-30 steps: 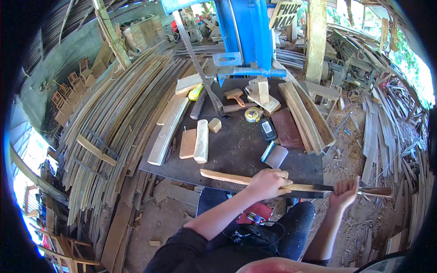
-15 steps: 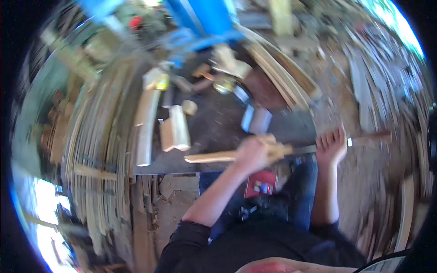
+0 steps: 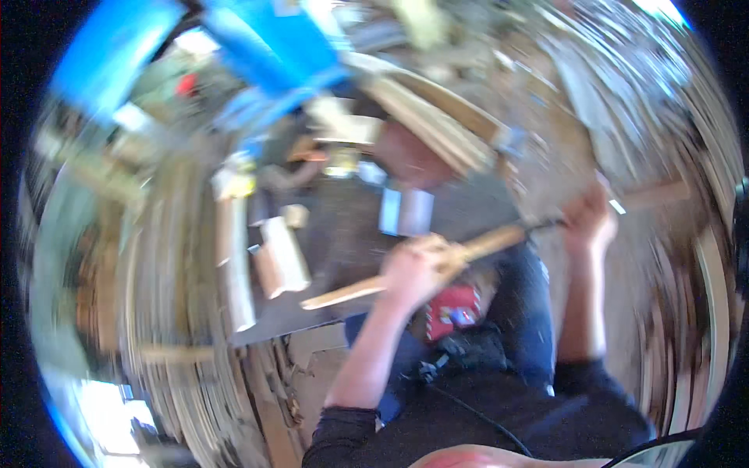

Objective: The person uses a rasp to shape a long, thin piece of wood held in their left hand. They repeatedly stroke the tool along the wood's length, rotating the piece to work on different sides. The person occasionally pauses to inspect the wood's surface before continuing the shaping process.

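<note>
My left hand (image 3: 421,261) is closed on a long pale wooden strip (image 3: 343,292) held over the near edge of the dark tabletop (image 3: 335,242). My right hand (image 3: 589,210), higher and farther right, is closed round a long tool (image 3: 647,195) with a dark middle and a brown wooden end, which lines up with the strip; whether they touch is blurred. Beyond my hands lie short wooden blocks (image 3: 285,253), a blue-and-silver piece (image 3: 406,212), small yellow objects (image 3: 238,183) and a reddish board (image 3: 402,156).
A blue machine (image 3: 265,54) rises behind the tabletop, with long boards (image 3: 429,117) along its right side. Stacks of planks (image 3: 172,273) stand at left, and loose timber (image 3: 624,86) lies on the floor at right. A red object (image 3: 452,308) is below the near edge.
The view has swung and blurred. My right hand, with the tool, has risen up and away, so the strip and tool now slant upward to the right instead of lying nearly level.
</note>
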